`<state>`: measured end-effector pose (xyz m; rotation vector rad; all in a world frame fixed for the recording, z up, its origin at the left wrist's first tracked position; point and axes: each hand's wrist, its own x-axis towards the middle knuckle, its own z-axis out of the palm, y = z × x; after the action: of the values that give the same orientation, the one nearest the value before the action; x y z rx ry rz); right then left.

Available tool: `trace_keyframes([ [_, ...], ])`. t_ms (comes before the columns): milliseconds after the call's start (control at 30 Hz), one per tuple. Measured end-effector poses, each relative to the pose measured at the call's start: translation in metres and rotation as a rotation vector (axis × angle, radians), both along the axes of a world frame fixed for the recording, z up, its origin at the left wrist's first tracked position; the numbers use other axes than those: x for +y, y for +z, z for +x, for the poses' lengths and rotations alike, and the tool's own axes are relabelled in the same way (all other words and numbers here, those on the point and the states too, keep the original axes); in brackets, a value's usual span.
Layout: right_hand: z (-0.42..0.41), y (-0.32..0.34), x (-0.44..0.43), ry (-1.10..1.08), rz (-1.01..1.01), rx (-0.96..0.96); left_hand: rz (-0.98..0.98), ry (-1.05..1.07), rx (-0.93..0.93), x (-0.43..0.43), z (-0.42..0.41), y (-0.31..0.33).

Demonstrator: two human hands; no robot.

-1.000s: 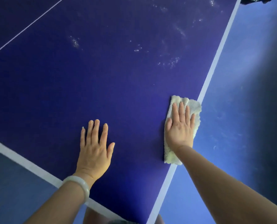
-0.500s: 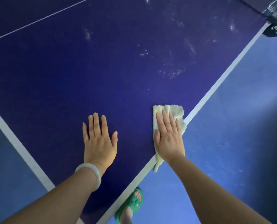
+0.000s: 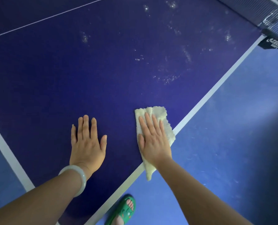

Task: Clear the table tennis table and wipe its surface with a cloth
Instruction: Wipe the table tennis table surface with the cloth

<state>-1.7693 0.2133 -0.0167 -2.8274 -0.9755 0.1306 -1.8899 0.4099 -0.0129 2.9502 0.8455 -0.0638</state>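
Head view shows me my right hand [image 3: 154,142] pressing flat, fingers straight, on the pale cloth [image 3: 157,116] at the table [image 3: 54,70] edge line, my left hand [image 3: 87,143] spread flat beside it.

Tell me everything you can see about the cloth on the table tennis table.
The cloth is pale yellow and fluffy, like terry or microfibre, with ragged edges, and looks folded into a rough oblong. It lies flat on the dark blue table, across the white side line, with its near corner overhanging the edge. The right hand presses on it with straight fingers, covering its middle.
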Motion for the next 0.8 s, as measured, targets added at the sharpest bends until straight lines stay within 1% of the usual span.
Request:
trace_keyframes([
  [33, 0.021, -0.002, -0.009, -0.034, -0.011, -0.015, 0.006, 0.001, 0.001, 0.000, 0.000, 0.000],
  [100, 0.058, -0.005, -0.026, -0.226, -0.006, -0.015, 0.009, -0.005, 0.003, 0.000, 0.000, -0.002],
  [167, 0.063, -0.007, -0.027, -0.387, 0.026, 0.045, 0.008, -0.008, -0.002, 0.000, 0.000, -0.002],
  [200, 0.051, -0.007, -0.020, -0.420, 0.043, 0.044, 0.006, -0.006, -0.004, 0.000, 0.000, -0.002],
  [267, 0.010, -0.003, 0.003, -0.380, 0.064, -0.004, 0.004, -0.001, -0.006, 0.000, -0.001, -0.001],
  [367, -0.041, -0.002, 0.019, -0.144, 0.040, 0.020, -0.006, -0.002, 0.007, 0.000, 0.000, 0.001],
  [433, -0.036, 0.000, 0.007, 0.012, 0.033, 0.031, -0.009, 0.001, 0.009, 0.000, 0.000, 0.003],
  [500, -0.007, -0.003, -0.013, 0.082, 0.008, -0.012, -0.003, 0.002, 0.007, 0.000, 0.000, 0.002],
  [533, 0.012, -0.005, -0.022, 0.039, -0.015, -0.043, -0.002, 0.005, 0.005, 0.000, 0.000, 0.001],
  [567, 0.032, -0.007, -0.030, -0.056, -0.033, -0.056, -0.003, 0.009, 0.005, 0.000, 0.000, 0.001],
  [633, 0.061, -0.007, -0.036, -0.266, -0.057, 0.018, 0.006, 0.008, 0.007, 0.000, -0.001, 0.000],
  [667, 0.064, -0.007, -0.033, -0.338, -0.057, 0.058, 0.012, 0.006, 0.009, 0.001, 0.000, 0.000],
  [700, 0.059, -0.007, -0.025, -0.373, -0.042, 0.071, 0.014, 0.007, 0.011, 0.001, 0.000, 0.000],
  [733, 0.047, -0.004, -0.016, -0.362, -0.034, 0.061, 0.014, 0.007, 0.013, 0.001, -0.001, 0.000],
  [800, 0.013, -0.001, 0.001, -0.236, -0.022, 0.024, 0.009, 0.002, 0.010, 0.001, -0.001, 0.000],
])
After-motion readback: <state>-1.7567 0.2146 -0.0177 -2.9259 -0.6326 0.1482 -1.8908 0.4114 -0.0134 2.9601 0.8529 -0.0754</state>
